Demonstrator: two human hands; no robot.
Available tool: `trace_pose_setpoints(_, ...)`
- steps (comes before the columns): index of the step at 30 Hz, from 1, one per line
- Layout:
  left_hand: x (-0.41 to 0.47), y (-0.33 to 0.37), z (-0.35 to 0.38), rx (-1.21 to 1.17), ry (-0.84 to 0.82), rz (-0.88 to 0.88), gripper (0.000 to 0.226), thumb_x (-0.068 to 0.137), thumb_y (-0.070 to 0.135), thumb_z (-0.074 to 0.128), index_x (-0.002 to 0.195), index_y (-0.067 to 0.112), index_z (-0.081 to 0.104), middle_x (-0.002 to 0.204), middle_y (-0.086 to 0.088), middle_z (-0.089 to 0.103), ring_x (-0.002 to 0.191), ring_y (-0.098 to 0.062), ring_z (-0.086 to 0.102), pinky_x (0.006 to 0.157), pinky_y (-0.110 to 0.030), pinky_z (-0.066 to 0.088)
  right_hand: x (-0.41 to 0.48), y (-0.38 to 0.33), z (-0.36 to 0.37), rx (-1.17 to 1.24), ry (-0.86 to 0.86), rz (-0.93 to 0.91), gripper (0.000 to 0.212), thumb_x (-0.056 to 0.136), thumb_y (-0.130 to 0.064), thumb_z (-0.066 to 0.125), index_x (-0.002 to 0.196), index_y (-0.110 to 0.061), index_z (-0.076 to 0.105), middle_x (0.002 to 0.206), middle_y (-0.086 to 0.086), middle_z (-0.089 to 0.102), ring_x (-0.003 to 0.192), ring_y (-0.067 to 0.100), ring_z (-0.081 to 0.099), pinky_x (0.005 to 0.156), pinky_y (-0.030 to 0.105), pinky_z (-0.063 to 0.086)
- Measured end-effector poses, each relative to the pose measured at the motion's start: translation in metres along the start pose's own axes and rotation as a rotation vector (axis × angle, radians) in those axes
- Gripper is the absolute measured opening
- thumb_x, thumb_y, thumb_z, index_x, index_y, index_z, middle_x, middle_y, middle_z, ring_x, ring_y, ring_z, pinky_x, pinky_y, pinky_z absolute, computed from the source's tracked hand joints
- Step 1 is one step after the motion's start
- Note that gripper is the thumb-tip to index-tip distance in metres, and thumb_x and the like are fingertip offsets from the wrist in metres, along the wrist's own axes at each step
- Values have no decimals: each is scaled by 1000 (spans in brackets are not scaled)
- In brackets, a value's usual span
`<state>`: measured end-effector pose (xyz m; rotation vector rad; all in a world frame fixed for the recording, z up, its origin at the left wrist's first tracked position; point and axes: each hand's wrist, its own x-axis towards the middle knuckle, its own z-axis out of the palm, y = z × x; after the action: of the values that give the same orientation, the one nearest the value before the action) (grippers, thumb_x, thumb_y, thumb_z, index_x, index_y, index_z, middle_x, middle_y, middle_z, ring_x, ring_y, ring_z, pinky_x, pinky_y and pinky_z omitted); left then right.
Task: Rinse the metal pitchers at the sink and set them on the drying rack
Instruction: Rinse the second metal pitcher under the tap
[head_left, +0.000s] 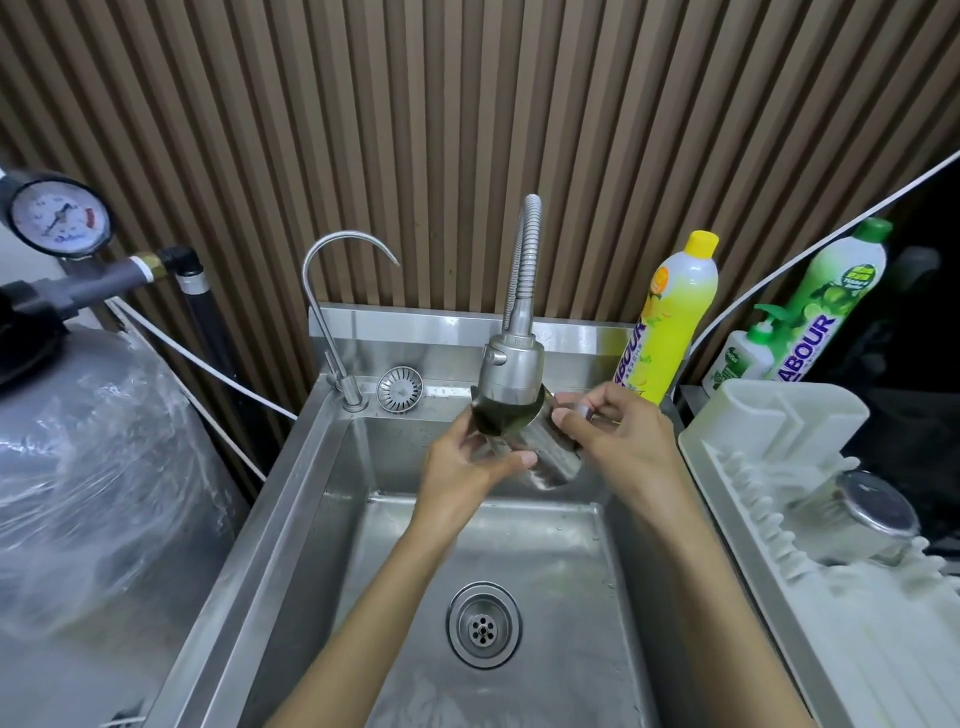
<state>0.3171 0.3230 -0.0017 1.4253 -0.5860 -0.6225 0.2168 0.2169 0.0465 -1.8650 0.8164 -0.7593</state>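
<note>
A small metal pitcher (550, 457) is held tilted over the steel sink (291, 499), its mouth right under the spray head of the flexible faucet (511, 371). My left hand (467, 467) grips the pitcher near its spout from the left. From the right, my right hand (618, 441) pinches the handle side. Another metal pitcher (852, 517) lies upside down on the white drying rack (753, 457) to the right.
A thin gooseneck tap (332, 291) and a loose strainer (399, 389) stand at the sink's back left. Dish soap bottles (675, 317) stand behind the rack. A wrapped grey tank (93, 467) with a pressure gauge (57, 218) fills the left side.
</note>
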Motion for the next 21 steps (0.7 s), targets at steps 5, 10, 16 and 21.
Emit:
trace_pose_setpoints(5,6,7,-1,163,207,243,79,60,-2,80,130,18,48,122,3,59,113,-8,55,98,-17,40,14,26,15,786,-269,218,23,87,1,54,68,-11,47,107,6,69,98,18,66,83,27,55)
trace_pose_setpoints(10,-5,13,-11,473,243,387,80,63,8,82,133,20,46,116,0,46,107,-5,48,87,6,29,10,48,35,1045,-410,385,8,79,-7,57,74,-9,50,86,15,65,93,31,63,82,38,57)
trace_pose_setpoints(16,-18,7,-5,515,288,203,79,60,42,82,131,30,48,89,10,38,94,-9,47,79,-4,33,-3,44,18,654,-353,407,19,85,-18,62,96,-3,59,84,11,74,74,24,73,62,35,60)
trace_pose_setpoints(21,-18,1,2,216,93,-13,37,55,48,81,87,38,66,88,7,71,84,-4,67,81,-18,50,0,17,-11,244,-177,317,24,79,-20,72,71,-7,54,74,15,59,68,31,65,46,33,57)
